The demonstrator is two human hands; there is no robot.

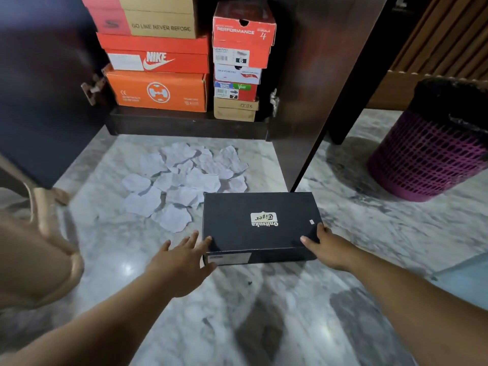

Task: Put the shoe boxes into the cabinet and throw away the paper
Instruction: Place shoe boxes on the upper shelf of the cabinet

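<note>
A black shoe box [260, 225] with a pale logo lies flat on the marble floor in front of the open cabinet [190, 125]. My left hand [182, 262] is at the box's near left corner, fingers spread and straight, its fingertips touching the lid edge. My right hand [326, 248] holds the near right corner, thumb on the lid and fingers down the side. Several torn pieces of white paper [182, 178] lie scattered on the floor between the box and the cabinet. Inside the cabinet stand two stacks of shoe boxes, orange ones [158, 89] on the left.
A purple mesh bin [427, 157] lined with a black bag stands on the floor at the right. The dark cabinet doors [324, 88] hang open on both sides. A tan plastic chair [45, 249] is close at the left.
</note>
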